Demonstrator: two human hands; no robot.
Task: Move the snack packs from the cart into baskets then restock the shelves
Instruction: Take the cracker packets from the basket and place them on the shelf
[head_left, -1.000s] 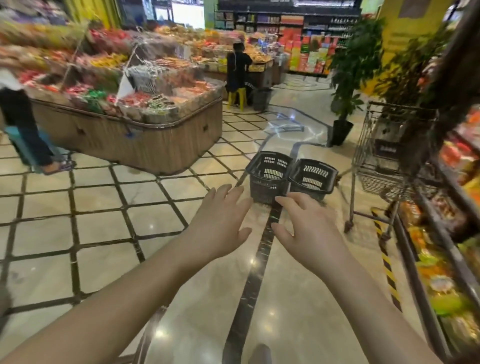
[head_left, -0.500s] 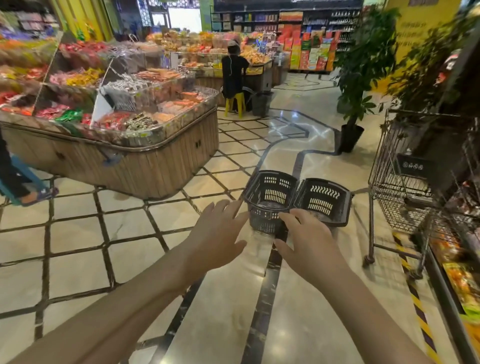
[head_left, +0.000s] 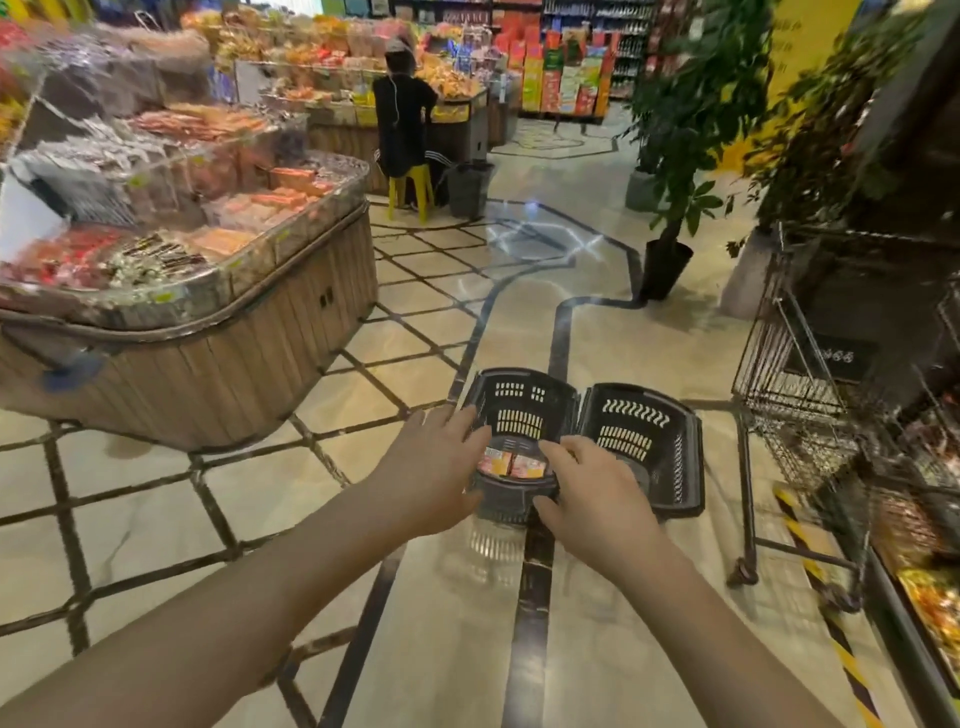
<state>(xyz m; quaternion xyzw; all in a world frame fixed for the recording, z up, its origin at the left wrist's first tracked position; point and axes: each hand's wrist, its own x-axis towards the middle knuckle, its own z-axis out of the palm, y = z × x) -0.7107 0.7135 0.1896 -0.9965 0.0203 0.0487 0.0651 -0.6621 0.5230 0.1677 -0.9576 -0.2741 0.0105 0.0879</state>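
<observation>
The snack packs (head_left: 511, 463), orange and red, lie in the bottom of the left basket (head_left: 519, 400), a black plastic one standing on the floor (head_left: 363, 519). The right basket (head_left: 644, 421) stands against its right wall, rim to rim; what it holds is too dark for us to tell.

Our left grip (head_left: 436, 467) reaches over the left basket's near left corner, fingers straight and together, holding nothing. Our right grip (head_left: 592, 488) hovers over its near right rim, fingers spread and lightly bent, also holding nothing. We cannot tell whether either one touches the plastic.

To the left of the left basket and on our side of it, the tiles lie open. To its right, past the right basket, a narrow strip of floor separates the pair from the wire cart (head_left: 789, 384). The stocked shelf (head_left: 930, 613) edges the aisle just beyond the cart. A wooden display island (head_left: 218, 364) stands well off to the far left, a potted plant (head_left: 665, 270) well behind.

Against half a second ago, the baskets sit lower and nearer in our view. Both grips now overlap the left basket's rim rather than stopping short of it. The packs inside have come into sight.
</observation>
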